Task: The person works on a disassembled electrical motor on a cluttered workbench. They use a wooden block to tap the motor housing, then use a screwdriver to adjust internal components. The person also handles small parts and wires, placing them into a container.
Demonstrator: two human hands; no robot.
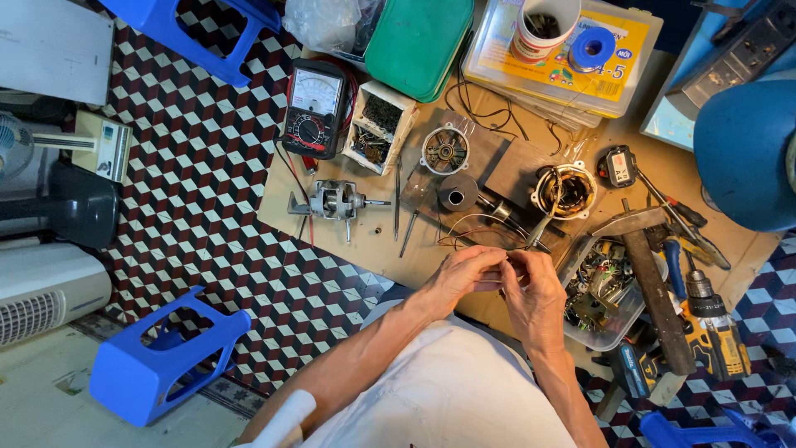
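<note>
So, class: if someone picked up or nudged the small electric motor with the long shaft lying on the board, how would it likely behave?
The motor looks metal-dense, so probably heavy for its size. Rigid, not floppy. Its rounded body might rock, though the side brackets should stop rolling.

You look straight down on a floor of small tiles in a cube pattern of dark red, black and white (199, 191), evenly lit with soft shadows. A low brown board bench (348, 241) lies on it, right of centre. To the near left stands a blue plastic stool (157, 357), beside a pale, worn patch of floor (50, 398). A second blue plastic stool (199, 29) sits at the far left. Along the left edge you see a white ribbed heater casing (41, 294), a dark rounded fan base (79, 207) and a white flat panel (50, 46).
</note>
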